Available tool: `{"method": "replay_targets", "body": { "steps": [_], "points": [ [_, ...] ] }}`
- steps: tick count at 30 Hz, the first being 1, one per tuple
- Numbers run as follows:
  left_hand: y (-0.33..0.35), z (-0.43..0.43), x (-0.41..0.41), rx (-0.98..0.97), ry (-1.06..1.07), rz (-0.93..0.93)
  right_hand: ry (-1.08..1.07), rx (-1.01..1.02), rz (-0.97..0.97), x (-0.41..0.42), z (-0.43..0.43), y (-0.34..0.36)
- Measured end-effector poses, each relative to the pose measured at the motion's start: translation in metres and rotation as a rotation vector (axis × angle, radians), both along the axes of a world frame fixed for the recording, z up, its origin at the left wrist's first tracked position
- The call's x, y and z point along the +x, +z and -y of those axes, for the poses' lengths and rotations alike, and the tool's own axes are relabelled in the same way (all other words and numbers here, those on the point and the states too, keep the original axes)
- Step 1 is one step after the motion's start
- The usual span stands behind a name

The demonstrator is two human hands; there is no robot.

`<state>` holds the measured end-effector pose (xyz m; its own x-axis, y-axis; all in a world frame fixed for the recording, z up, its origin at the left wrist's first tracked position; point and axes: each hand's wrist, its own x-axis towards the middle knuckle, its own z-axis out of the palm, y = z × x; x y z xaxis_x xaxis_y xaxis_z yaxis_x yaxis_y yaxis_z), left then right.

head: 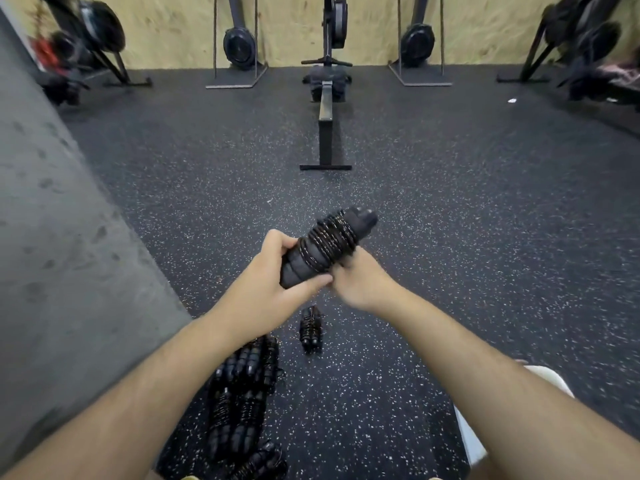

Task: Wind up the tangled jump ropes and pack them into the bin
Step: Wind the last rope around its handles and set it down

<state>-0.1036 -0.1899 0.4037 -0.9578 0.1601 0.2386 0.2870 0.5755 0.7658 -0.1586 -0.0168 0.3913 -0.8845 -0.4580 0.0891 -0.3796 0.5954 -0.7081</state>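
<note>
- Pile of wound ropes [242, 393] lies on the floor [450, 220] at 7 o'clock.
- A single wound rope [311, 330] lies apart at 6 o'clock.
- Left hand [266, 282] grips the jump rope [325, 244] at centre; right hand [360, 282], blurred, curls its fingers under the coils.

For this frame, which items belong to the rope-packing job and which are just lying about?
Job: wound jump rope held by left hand and right hand; single wound rope on the floor; pile of wound ropes.
Lying about: rowing machine; upright rowers by the wall.
</note>
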Motion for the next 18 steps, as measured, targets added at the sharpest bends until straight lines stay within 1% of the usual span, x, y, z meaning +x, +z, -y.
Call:
{"method": "replay_targets", "body": {
  "steps": [2, 3, 5, 7, 11, 13, 16, 18],
  "points": [
    [0.002, -0.001, -0.005, 0.061, 0.080, -0.003, -0.086, -0.158, -0.011, 0.008, 0.011, -0.001],
    [0.003, -0.002, -0.008, 0.096, 0.116, -0.010, -0.100, -0.201, -0.058, 0.013, 0.014, 0.000],
    [0.005, -0.003, -0.011, 0.166, 0.178, -0.029, -0.103, -0.238, -0.182, 0.021, 0.016, 0.004],
    [0.008, -0.005, -0.010, 0.243, 0.196, -0.035, -0.127, -0.241, -0.295, 0.022, 0.016, 0.005],
    [0.015, -0.009, -0.005, 0.486, 0.129, 0.013, -0.205, -0.217, -0.454, 0.023, 0.017, 0.006],
    [0.020, -0.009, -0.005, 0.557, 0.087, 0.024, -0.206, -0.238, -0.496, 0.025, 0.015, 0.006],
    [0.022, -0.007, -0.007, 0.677, 0.015, 0.072, -0.127, -0.250, -0.508, 0.026, 0.009, 0.012],
    [0.019, -0.005, -0.009, 0.744, -0.045, 0.133, -0.052, -0.238, -0.570, 0.024, 0.003, 0.018]
  ]
}}
